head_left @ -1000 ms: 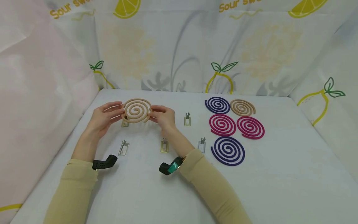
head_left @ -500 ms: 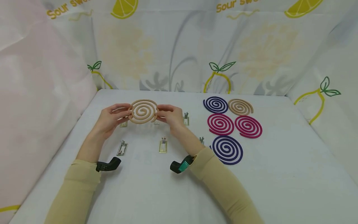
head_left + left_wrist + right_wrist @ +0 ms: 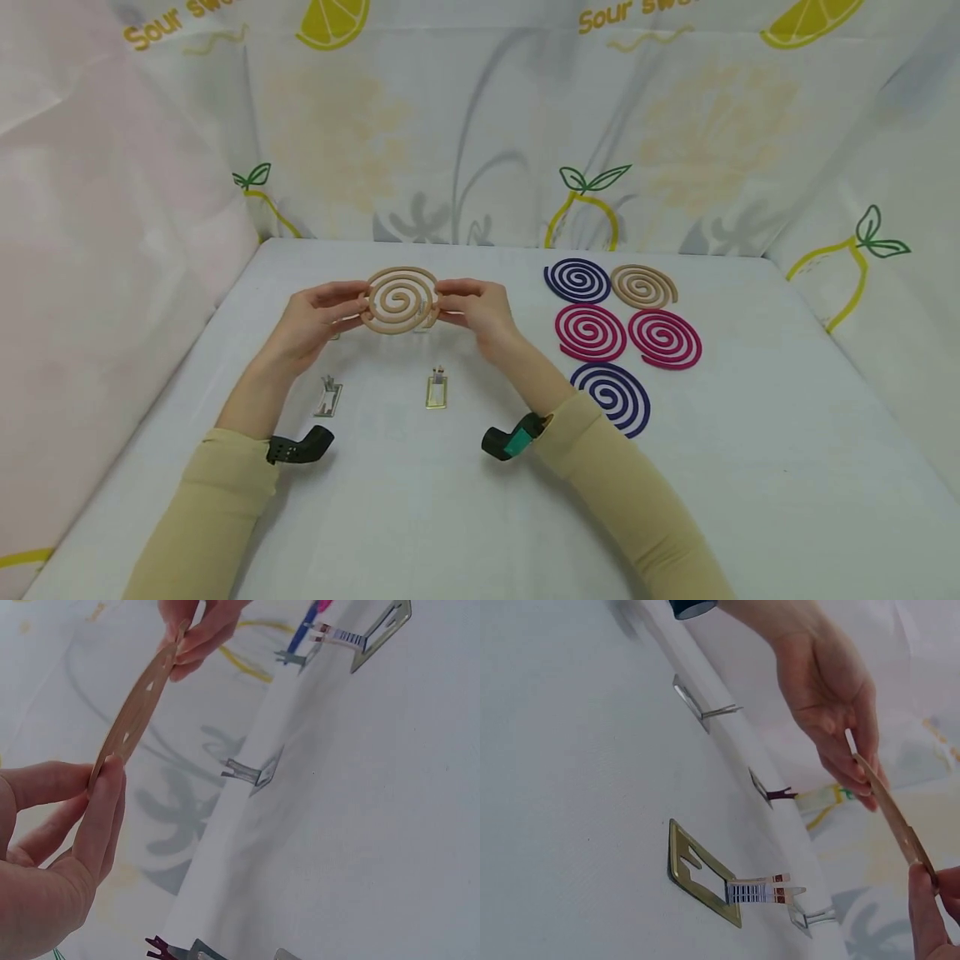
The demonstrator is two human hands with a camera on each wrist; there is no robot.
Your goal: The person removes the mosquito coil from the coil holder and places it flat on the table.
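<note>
A tan mosquito coil (image 3: pixel 397 297) is held up above the table between my two hands. My left hand (image 3: pixel 311 321) pinches its left rim between thumb and fingers, and my right hand (image 3: pixel 483 317) pinches the right rim. Seen edge-on in the left wrist view, the coil (image 3: pixel 135 712) looks thin and tilted. Below it, small metal coil stands with raised prongs rest on the table: a gold one (image 3: pixel 437 389) and a silver one (image 3: pixel 327 397) in front. Another stand (image 3: pixel 251 772) shows in the left wrist view. The right hand and forearm hide part of the table.
To the right lie more spiral coils: a dark blue one (image 3: pixel 577 281), a tan one (image 3: pixel 643 287), two pink ones, one being the left pink coil (image 3: pixel 590 332), and a second blue coil (image 3: pixel 617 400) partly behind the right sleeve. A printed curtain (image 3: pixel 480 125) hangs behind the white table (image 3: pixel 420 517).
Both hands have moved to the right together, carrying the tan mosquito coil past the back left stand towards the middle one. The right forearm now covers stands on the right. The other coils stay put.
</note>
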